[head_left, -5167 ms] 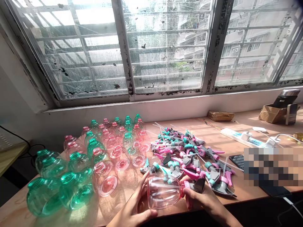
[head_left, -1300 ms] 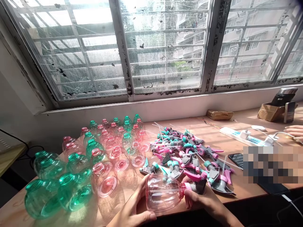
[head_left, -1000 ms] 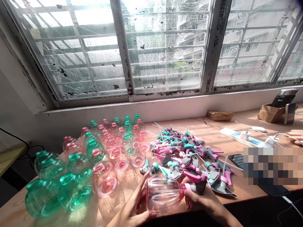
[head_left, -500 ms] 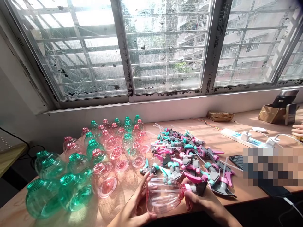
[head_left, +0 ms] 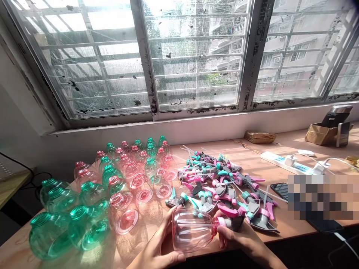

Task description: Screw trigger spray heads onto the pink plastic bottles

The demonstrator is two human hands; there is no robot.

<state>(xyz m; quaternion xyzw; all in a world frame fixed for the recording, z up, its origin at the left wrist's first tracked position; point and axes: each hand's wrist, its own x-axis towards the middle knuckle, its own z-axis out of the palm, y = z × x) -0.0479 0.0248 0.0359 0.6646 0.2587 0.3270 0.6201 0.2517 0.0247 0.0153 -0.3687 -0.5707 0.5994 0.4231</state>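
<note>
I hold a clear pink bottle (head_left: 192, 233) on its side near the front edge of the wooden table (head_left: 252, 157). My left hand (head_left: 159, 246) wraps round its base end. My right hand (head_left: 238, 239) is closed round the neck, where a pink and grey spray trigger head (head_left: 231, 222) sits on the bottle. Just behind lies a heap of pink, teal and grey trigger heads (head_left: 221, 183) with thin dip tubes.
Several empty green and pink bottles (head_left: 112, 186) stand at the left. At the right lie a white power strip (head_left: 286, 162) with plugs, a dark phone (head_left: 280, 190), a blurred patch, and a brown box (head_left: 319, 134). A barred window runs behind.
The bottle and both my hands have stayed almost where they were. Another person's hand at the far right edge has drawn back out of view.
</note>
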